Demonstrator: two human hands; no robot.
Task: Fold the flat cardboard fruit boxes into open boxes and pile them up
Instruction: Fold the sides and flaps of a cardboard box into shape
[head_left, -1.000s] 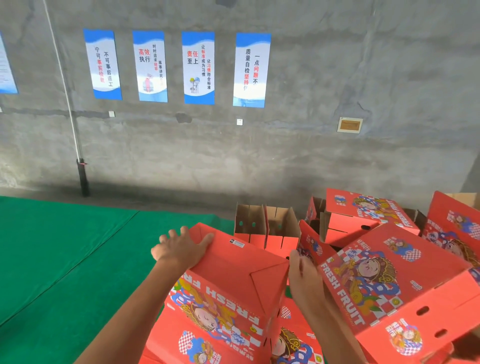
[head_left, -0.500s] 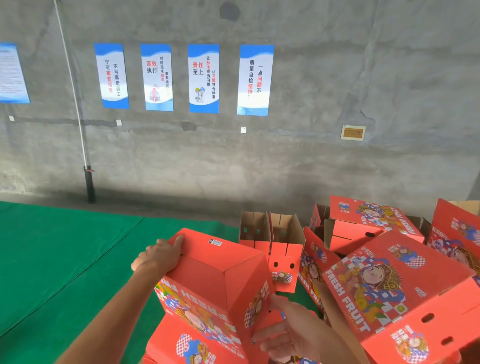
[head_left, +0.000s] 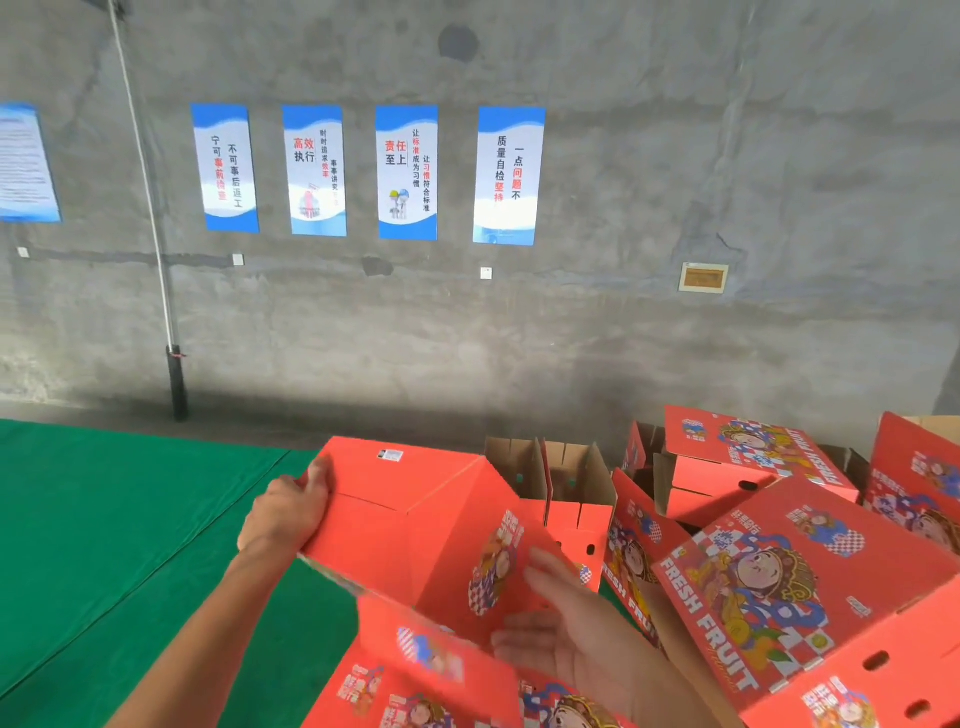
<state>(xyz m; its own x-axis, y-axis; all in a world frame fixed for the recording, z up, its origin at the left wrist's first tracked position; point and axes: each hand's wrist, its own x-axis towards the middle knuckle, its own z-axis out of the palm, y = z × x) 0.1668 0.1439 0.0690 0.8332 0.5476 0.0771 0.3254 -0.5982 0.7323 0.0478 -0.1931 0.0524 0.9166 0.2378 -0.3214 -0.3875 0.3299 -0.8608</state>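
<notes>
The red fruit box (head_left: 415, 525), folded and tipped bottom-up, hangs over the stack of flat red boxes (head_left: 410, 686). The left hand (head_left: 285, 512) grips its far-left edge; the right hand (head_left: 582, 634), fingers straight and released, lies against its printed side (touching, not gripping). Held by one edge, it could swing and slip, or nudge the leaning folded boxes (head_left: 779, 587) just right of it.

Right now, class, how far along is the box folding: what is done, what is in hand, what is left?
Done: several folded boxes lie piled at the right. In hand: the left hand grips a red box at its far corner, while the right hand touches its side with straight fingers. Left: adding it to the pile; printed cardboard lies beneath.
</notes>
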